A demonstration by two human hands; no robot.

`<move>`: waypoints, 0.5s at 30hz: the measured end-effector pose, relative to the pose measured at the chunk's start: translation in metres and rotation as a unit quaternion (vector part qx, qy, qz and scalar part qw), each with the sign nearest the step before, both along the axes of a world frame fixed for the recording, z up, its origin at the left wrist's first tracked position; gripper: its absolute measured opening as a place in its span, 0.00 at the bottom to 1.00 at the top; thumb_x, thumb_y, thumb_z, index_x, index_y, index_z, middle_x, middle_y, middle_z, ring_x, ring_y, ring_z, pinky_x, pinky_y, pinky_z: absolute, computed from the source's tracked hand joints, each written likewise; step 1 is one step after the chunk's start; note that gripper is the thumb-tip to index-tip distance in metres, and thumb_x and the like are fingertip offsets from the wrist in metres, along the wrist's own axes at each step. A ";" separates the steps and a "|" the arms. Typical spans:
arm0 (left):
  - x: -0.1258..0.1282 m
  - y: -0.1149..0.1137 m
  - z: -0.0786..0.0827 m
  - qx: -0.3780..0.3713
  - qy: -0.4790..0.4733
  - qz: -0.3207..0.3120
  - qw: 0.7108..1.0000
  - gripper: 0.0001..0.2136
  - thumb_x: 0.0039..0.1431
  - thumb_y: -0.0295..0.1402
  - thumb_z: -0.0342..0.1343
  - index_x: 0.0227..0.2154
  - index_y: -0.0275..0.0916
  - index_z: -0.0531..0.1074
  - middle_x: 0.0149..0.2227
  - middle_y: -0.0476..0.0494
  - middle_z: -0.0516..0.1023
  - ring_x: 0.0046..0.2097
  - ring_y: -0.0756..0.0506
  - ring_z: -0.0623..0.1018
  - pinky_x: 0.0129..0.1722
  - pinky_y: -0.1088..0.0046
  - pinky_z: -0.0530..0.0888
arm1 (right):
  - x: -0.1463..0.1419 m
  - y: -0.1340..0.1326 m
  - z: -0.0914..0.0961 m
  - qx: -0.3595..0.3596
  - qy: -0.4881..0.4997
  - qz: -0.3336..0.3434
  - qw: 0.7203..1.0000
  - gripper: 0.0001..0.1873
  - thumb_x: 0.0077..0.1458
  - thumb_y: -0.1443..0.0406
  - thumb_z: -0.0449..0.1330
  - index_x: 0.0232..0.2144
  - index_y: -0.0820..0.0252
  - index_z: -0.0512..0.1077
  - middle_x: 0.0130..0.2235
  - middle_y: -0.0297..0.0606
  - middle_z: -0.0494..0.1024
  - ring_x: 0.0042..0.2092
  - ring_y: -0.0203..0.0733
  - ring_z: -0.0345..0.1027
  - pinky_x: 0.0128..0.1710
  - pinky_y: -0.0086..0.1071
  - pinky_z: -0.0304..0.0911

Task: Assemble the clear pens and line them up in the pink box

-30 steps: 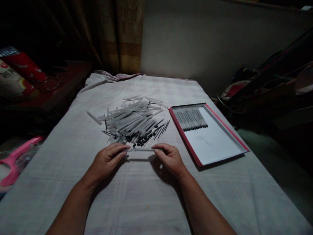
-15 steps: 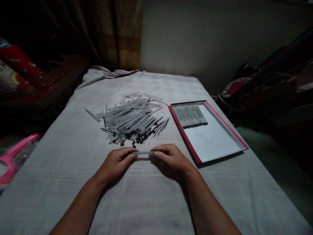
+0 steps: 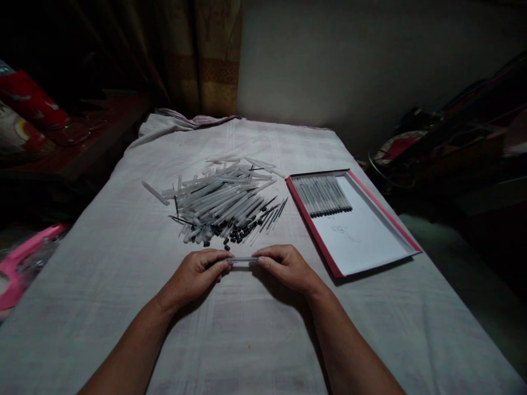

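Observation:
Between my hands a slim, see-through pen (image 3: 244, 260) lies level, its ends hidden by the fingers. My left hand (image 3: 205, 270) pinches its left end with thumb and fingers, and my right hand (image 3: 287, 267) grips the right end the same way. Just beyond them spreads a heap of clear pen barrels (image 3: 222, 192). Small black end pieces (image 3: 236, 233) are scattered at the heap's near edge. Several thin pen refills (image 3: 272, 216) fan out on its right side. To the right, a row of pens (image 3: 324, 196) lies side by side in a shallow red-edged box lid (image 3: 315, 236).
A pale checked cloth (image 3: 214, 340) covers the table. At the left are a pink plastic handle (image 3: 20, 263) and a dark side table (image 3: 99, 131) with a red patterned container (image 3: 31, 99). A curtain (image 3: 218, 60) and a wall stand behind.
Both hands keep hold of the pen, with hardly any movement. The whole view has shifted slightly.

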State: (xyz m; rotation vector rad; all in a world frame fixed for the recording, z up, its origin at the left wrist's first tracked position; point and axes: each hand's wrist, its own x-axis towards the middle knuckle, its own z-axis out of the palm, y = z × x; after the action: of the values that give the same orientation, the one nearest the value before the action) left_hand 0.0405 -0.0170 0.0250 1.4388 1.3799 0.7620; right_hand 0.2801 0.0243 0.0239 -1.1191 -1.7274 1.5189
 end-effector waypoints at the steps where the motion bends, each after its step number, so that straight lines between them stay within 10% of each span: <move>1: 0.001 0.001 -0.001 -0.006 -0.014 0.012 1.000 0.14 0.56 0.43 0.59 0.37 0.38 0.81 0.27 0.46 0.79 0.26 0.49 0.75 0.26 0.75 0.72 | -0.001 0.000 -0.001 -0.006 0.007 -0.018 1.000 0.13 0.52 0.59 0.64 0.35 0.61 0.82 0.31 0.40 0.83 0.32 0.40 0.75 0.33 0.31 0.68; 7: 0.003 0.002 -0.003 -0.038 -0.122 0.102 0.987 0.21 0.52 0.50 0.63 0.40 0.37 0.77 0.27 0.46 0.78 0.25 0.50 0.74 0.26 0.73 0.73 | -0.009 -0.001 -0.006 -0.068 0.071 -0.086 0.991 0.15 0.54 0.56 0.63 0.40 0.58 0.75 0.24 0.30 0.75 0.23 0.33 0.65 0.24 0.26 0.61; 15: 0.000 0.003 -0.007 -0.022 -0.174 0.126 0.976 0.29 0.52 0.50 0.64 0.53 0.40 0.70 0.31 0.48 0.78 0.27 0.50 0.75 0.28 0.73 0.73 | 0.016 0.004 0.030 0.184 -0.074 -0.084 0.977 0.12 0.58 0.63 0.59 0.40 0.57 0.81 0.38 0.41 0.83 0.39 0.43 0.76 0.43 0.36 0.69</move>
State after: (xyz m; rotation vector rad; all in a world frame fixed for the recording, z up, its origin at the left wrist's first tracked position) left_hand 0.0404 -0.0138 0.0179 1.0442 1.3051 1.0838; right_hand 0.2961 0.0281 0.0537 -1.1675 -1.8635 0.9843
